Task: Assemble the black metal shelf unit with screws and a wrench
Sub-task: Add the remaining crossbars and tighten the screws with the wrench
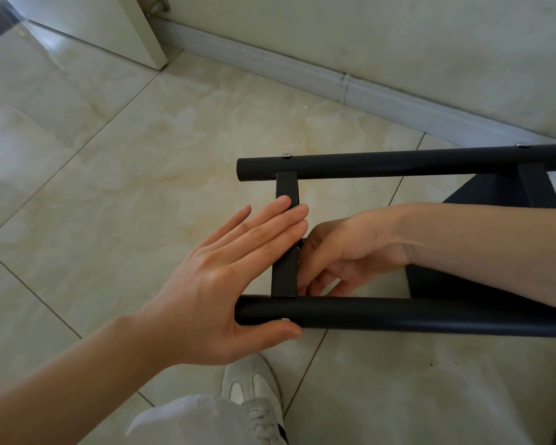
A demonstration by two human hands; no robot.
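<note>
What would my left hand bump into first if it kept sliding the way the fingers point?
Probably nothing new: the left hand fingers already lie on the black crossbar. Past it sits the far tube, though depth is unclear.
</note>
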